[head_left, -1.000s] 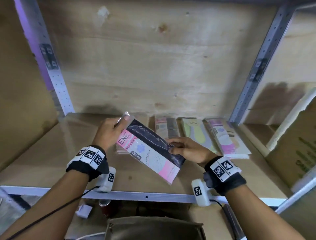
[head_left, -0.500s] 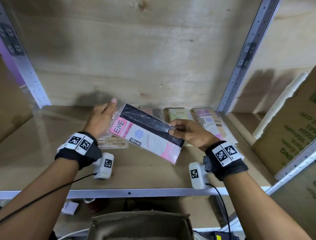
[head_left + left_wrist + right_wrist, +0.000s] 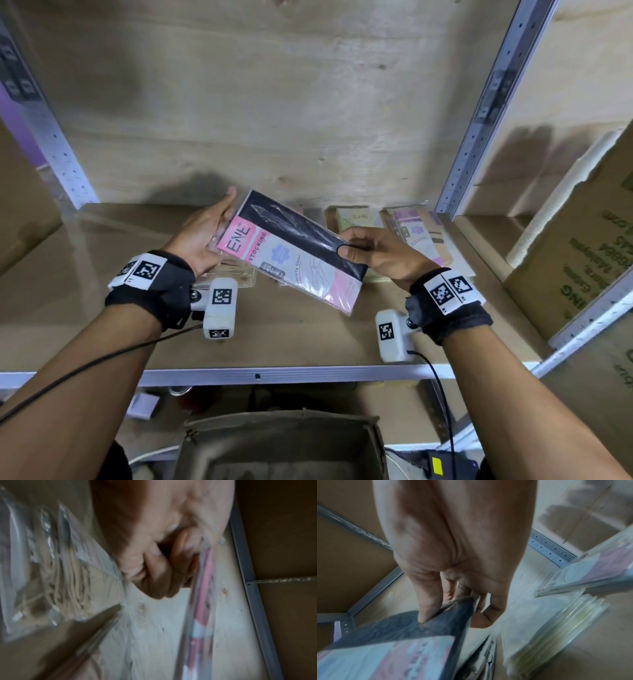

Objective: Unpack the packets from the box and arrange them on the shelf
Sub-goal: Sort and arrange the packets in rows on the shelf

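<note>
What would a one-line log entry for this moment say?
step: shelving | right hand: pinches pink-and-black stocking packet | left hand: holds its left end | packet: tilted over shelf | other packets: at shelf back

Packets in the hands: one, the pink-and-black packet (image 3: 291, 253).
Hands: two; left hand (image 3: 202, 236) at its 9 o'clock, right hand (image 3: 383, 255) at its 3 o'clock.
Packet lots lying on the shelf (image 3: 308, 342): four — beige lot (image 3: 236, 275), half-hidden grey lot (image 3: 313, 214), green lot (image 3: 358, 217), purple lot (image 3: 416, 228); packets per lot cannot be told.
Metal uprights: two; left upright (image 3: 51, 137) at 10 o'clock, right upright (image 3: 476, 137) at 2.
Boxes: three — open box (image 3: 281, 442) at 6 o'clock, printed carton (image 3: 582, 260) at 3, plain carton (image 3: 20, 212) at 9.
</note>
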